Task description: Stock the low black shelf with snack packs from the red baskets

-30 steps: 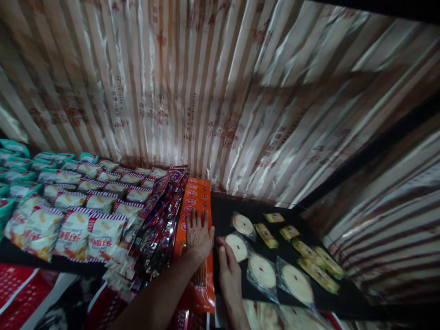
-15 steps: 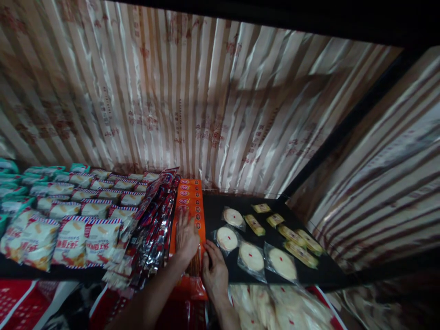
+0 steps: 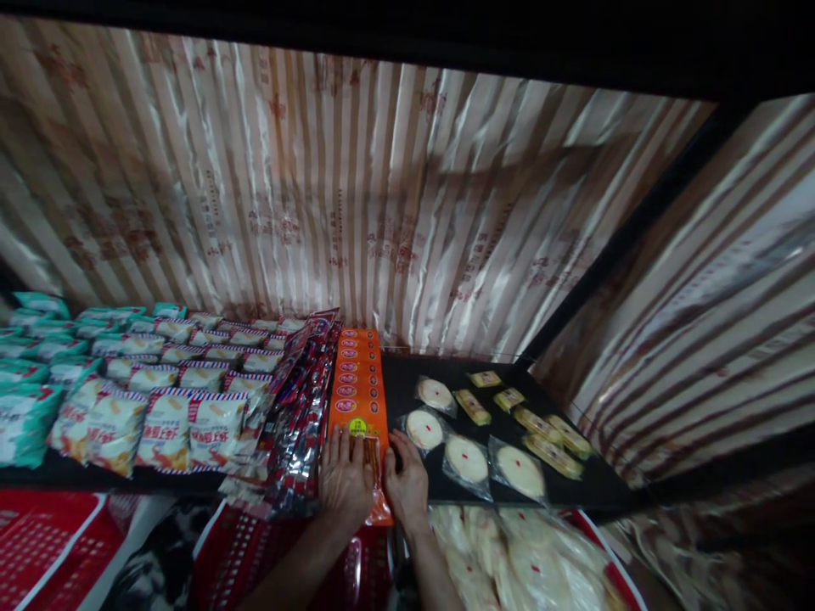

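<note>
A row of orange snack packets (image 3: 357, 378) lies on a black shelf (image 3: 592, 488), running from front to back. My left hand (image 3: 345, 479) lies flat on the front packet, fingers stretched out and close together. My right hand (image 3: 406, 484) rests just right of that packet at the shelf's front, its fingers bent against the packet's edge. Round pale cakes in clear wrappers (image 3: 467, 459) lie right of my right hand.
Shiny red and silver packets (image 3: 299, 424) stand left of the orange row, then white striped bags (image 3: 191, 424) and teal bags (image 3: 29, 399). Yellow bars (image 3: 541, 428) lie far right. A striped satin cloth (image 3: 382, 212) hangs behind. Red baskets (image 3: 44, 543) and bagged cakes (image 3: 522, 560) sit below.
Both hands have slid back along the orange row toward the shelf's front edge. The view has tipped down, showing more of the baskets below.
</note>
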The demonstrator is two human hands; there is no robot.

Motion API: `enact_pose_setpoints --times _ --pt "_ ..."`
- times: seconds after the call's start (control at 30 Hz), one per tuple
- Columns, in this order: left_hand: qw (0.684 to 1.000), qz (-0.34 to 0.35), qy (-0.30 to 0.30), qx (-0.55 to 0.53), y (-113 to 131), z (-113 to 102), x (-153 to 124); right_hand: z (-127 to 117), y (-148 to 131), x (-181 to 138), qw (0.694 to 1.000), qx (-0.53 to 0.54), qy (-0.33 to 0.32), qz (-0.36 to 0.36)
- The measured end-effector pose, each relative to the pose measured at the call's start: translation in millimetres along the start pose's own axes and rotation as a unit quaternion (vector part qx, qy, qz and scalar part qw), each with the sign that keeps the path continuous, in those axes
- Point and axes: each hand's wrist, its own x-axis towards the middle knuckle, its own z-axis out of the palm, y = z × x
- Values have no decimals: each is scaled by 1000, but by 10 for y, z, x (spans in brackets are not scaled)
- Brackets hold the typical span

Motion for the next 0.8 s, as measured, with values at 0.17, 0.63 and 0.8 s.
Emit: enact_pose_setpoints --times 0.17,0.63,0.8 --pt "1000 11 2 7 11 -86 -6 -3 12 20 1000 2 4 -2" --pt "1000 8 6 21 45 -99 -40 6 24 8 1000 14 -11 -11" --pt "1000 5 0 20 50 -115 -38 18 38 7 1000 -15 -16 -20"
